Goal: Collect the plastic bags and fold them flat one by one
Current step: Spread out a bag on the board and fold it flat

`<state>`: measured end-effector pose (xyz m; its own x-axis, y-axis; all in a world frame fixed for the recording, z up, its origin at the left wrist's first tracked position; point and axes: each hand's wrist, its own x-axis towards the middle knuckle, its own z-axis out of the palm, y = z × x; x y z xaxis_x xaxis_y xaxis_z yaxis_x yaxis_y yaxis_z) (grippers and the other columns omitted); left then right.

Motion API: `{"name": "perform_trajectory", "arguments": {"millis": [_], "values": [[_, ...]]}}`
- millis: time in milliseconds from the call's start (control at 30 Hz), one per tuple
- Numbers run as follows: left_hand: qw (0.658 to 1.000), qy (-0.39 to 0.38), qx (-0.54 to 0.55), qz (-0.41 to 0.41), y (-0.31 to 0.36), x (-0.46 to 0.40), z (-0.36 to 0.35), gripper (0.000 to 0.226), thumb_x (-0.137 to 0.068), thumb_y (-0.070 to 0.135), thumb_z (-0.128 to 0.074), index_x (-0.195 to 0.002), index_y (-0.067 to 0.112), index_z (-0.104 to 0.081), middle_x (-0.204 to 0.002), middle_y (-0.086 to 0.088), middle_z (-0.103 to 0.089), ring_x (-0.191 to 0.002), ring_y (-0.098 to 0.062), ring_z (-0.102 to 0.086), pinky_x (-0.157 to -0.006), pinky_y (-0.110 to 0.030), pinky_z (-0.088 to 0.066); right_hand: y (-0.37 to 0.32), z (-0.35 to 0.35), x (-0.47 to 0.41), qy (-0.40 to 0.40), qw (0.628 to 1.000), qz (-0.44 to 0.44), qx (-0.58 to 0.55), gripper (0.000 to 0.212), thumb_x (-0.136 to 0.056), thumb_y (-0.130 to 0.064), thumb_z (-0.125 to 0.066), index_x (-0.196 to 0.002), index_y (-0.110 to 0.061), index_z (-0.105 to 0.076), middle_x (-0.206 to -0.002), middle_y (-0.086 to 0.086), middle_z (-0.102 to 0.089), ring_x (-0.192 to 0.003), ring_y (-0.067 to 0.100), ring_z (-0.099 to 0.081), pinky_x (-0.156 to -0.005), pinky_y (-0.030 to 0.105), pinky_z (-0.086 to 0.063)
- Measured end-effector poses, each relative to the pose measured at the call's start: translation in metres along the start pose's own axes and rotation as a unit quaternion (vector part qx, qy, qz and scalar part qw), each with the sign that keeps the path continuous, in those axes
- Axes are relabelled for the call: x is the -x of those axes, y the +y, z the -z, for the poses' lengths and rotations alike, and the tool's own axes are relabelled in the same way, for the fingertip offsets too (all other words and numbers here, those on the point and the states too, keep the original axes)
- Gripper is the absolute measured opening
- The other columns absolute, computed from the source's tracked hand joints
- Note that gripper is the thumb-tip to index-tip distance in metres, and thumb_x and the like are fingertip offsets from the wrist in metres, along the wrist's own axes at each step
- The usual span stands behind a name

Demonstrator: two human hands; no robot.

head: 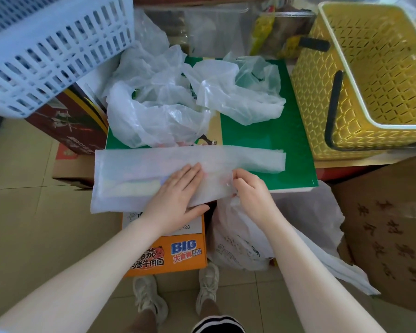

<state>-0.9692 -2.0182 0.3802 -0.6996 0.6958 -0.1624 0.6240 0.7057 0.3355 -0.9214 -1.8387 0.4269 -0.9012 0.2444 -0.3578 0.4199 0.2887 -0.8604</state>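
A translucent white plastic bag [135,179], flattened into a long strip, lies across the front of the green board [286,140]. My left hand [178,195] presses flat on its middle with straight fingers. Just to the right, my right hand [247,188] pinches the bag's near right edge with curled fingers. Behind the strip lie crumpled plastic bags: a heap [154,102] at the left and one looser bag [245,92] at the right.
A blue slotted basket [46,44] hangs over the back left, a yellow basket [370,80] stands at the right. An orange noodle box [178,255] and more white bags [262,236] sit below the board. Cardboard boxes [394,236] stand at the right. My shoes are on the tiled floor.
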Motion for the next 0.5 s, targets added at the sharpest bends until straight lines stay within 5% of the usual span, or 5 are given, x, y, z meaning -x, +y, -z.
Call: {"name": "perform_trajectory", "arguments": {"millis": [200, 267, 500], "values": [[1.000, 0.002, 0.010, -0.004, -0.002, 0.000, 0.000, 0.087, -0.079, 0.069, -0.019, -0.148, 0.017, -0.007, -0.149, 0.008, 0.009, -0.137, -0.007, 0.010, -0.110, -0.027, 0.010, 0.005, 0.003, 0.008, -0.041, 0.995, -0.066, -0.055, 0.027, -0.093, 0.000, -0.032, -0.087, -0.015, -0.053, -0.052, -0.013, -0.050, -0.041, -0.002, -0.044, -0.046, 0.012, -0.031], [1.000, -0.003, 0.009, -0.005, -0.002, 0.000, 0.000, 0.085, -0.080, 0.070, -0.016, -0.148, 0.019, -0.003, -0.149, 0.009, 0.013, -0.137, -0.006, 0.013, -0.110, -0.025, 0.011, 0.009, 0.004, 0.009, -0.047, 0.992, -0.087, -0.072, 0.024, -0.098, -0.006, -0.032, -0.104, -0.014, -0.053, -0.063, -0.001, -0.049, -0.033, 0.001, -0.041, -0.040, 0.012, -0.031], [0.999, 0.012, 0.038, 0.012, 0.003, -0.003, 0.000, 0.086, -0.076, 0.069, -0.010, -0.148, 0.021, -0.008, -0.153, 0.007, 0.007, -0.142, -0.010, 0.007, -0.110, -0.024, 0.011, 0.021, 0.004, 0.000, 0.018, 0.995, -0.086, -0.045, 0.029, -0.092, -0.011, -0.054, -0.120, -0.020, -0.055, -0.065, -0.002, -0.057, -0.044, 0.006, -0.045, -0.046, 0.014, -0.036]]}}
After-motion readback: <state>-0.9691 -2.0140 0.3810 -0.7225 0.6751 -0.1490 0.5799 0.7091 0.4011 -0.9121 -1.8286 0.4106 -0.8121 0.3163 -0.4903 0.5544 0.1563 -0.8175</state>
